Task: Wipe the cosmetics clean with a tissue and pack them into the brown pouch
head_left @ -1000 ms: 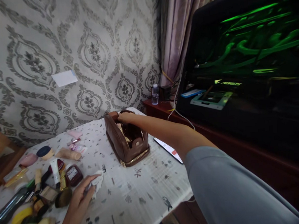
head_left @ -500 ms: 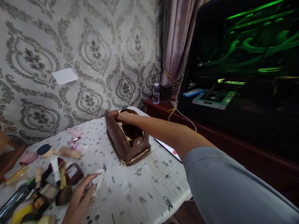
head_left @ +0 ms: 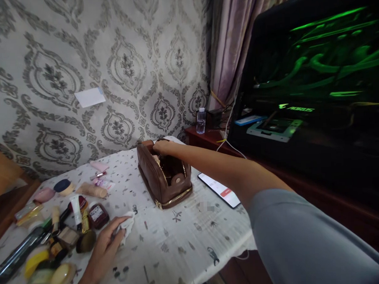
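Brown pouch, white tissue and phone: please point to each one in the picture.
brown pouch (head_left: pixel 153 177), head view, on its left side wall.
white tissue (head_left: pixel 129 224), head view, on its crumpled middle.
phone (head_left: pixel 219 189), head view, on its screen.

A room in a home. Grey damask wallpaper (head_left: pixel 117 69) covers the wall, with a mauve curtain (head_left: pixel 232 48) gathered in the corner. A table (head_left: pixel 181 238) under a patterned cloth holds scattered cosmetics (head_left: pixel 58 231) and a brown toiletry bag (head_left: pixel 164 180). Beside it, a dark wooden cabinet (head_left: pixel 208 137) carries a large screen (head_left: pixel 318 69) glowing green.
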A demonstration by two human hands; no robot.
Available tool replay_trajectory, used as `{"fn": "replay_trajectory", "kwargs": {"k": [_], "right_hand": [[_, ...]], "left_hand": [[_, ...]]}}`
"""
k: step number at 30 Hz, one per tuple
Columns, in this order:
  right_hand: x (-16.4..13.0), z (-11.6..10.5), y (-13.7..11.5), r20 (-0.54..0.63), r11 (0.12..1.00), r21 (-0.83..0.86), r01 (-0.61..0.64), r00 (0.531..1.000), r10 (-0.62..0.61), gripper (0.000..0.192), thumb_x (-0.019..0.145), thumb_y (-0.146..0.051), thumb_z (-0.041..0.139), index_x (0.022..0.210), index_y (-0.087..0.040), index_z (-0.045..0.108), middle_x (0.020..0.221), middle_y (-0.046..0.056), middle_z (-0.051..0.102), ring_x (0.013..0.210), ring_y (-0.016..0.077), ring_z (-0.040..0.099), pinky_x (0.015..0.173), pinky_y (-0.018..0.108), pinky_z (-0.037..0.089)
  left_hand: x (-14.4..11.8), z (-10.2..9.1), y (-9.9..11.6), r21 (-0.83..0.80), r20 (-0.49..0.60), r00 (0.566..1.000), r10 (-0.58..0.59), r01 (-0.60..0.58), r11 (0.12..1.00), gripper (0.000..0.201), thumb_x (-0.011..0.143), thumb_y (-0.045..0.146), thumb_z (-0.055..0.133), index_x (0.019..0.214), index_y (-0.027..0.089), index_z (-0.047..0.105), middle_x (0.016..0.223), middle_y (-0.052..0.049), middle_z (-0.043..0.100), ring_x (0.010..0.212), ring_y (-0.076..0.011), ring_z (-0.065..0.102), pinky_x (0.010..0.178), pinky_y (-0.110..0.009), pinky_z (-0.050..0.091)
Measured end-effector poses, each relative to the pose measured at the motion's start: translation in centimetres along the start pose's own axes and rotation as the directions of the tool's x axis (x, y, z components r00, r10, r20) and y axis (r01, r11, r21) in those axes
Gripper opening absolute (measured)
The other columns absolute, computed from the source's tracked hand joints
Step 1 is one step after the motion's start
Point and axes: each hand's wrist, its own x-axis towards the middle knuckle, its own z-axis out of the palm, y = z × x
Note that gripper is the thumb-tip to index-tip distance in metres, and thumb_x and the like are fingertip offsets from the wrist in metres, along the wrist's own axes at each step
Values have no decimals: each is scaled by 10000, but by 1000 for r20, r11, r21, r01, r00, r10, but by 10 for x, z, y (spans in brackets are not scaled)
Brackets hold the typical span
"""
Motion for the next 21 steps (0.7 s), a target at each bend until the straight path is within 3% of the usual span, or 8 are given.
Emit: {"fn": "replay_trajectory", "kwargs": {"k": [6,8,10,12,14,16,18,21], "right_hand": [[-37,-27,-22,-142,995,36,-96,985,100,299,929,-120,496,1167,-107,676,1141,191,709,1068,278,678,816,309,516],[-54,-33,-39,-251,989,67,-132,957,145,320,968,-147,416,1180,-130,655,1143,189,699,1067,283,671,806,319,508],[-69,-36,-54,-405,980,151,-130,896,182,337,1003,-202,352,1161,-156,647,1127,166,697,1017,270,677,781,316,499],[-81,-36,-64,-459,971,218,-100,867,192,336,1014,-246,344,1100,-164,658,1096,145,701,977,256,674,770,310,488],[-92,-36,-71,-449,966,252,-61,877,173,319,1009,-258,371,1029,-160,674,1073,133,699,983,246,656,785,308,478],[-102,-36,-84,-484,964,264,14,867,120,312,1004,-259,389,996,-157,683,1079,130,688,1031,239,624,827,311,474],[-114,-35,-108,-571,954,244,171,821,-1,326,1009,-274,384,1015,-161,690,1112,130,677,1089,230,593,895,314,468],[-134,-34,-175,-627,831,172,529,709,-322,360,1017,-310,365,1066,-204,706,1172,94,700,1145,204,596,1004,324,455]], "left_hand": [[1,3,2,-40,-32,999,17,-18,999,401,820,436,573,1098,201,742,1171,-100,730,1117,-282,663,983,-373,520],[1,4,3,-58,-27,999,43,-45,997,393,826,426,568,1091,194,742,1145,-104,735,1088,-278,671,962,-365,525],[0,4,3,-57,-21,997,70,-71,996,390,843,420,554,1100,189,736,1138,-107,733,1074,-275,672,943,-365,527],[0,3,3,-43,-13,996,88,-89,995,378,864,409,537,1107,191,730,1143,-107,728,1075,-273,669,926,-360,526],[0,3,4,-34,-16,995,103,-103,994,367,878,394,525,1109,191,726,1145,-107,725,1081,-269,665,918,-353,522],[-1,4,11,-36,-30,993,116,-117,993,352,875,359,524,1105,183,724,1122,-104,731,1056,-255,673,908,-342,520],[-1,6,23,-49,-53,994,96,-98,994,325,851,295,528,1069,163,729,1074,-94,747,1003,-225,687,894,-318,522],[0,13,48,-75,-167,977,-135,123,990,328,846,256,439,886,130,739,951,-84,766,898,-163,699,854,-240,527]]}}
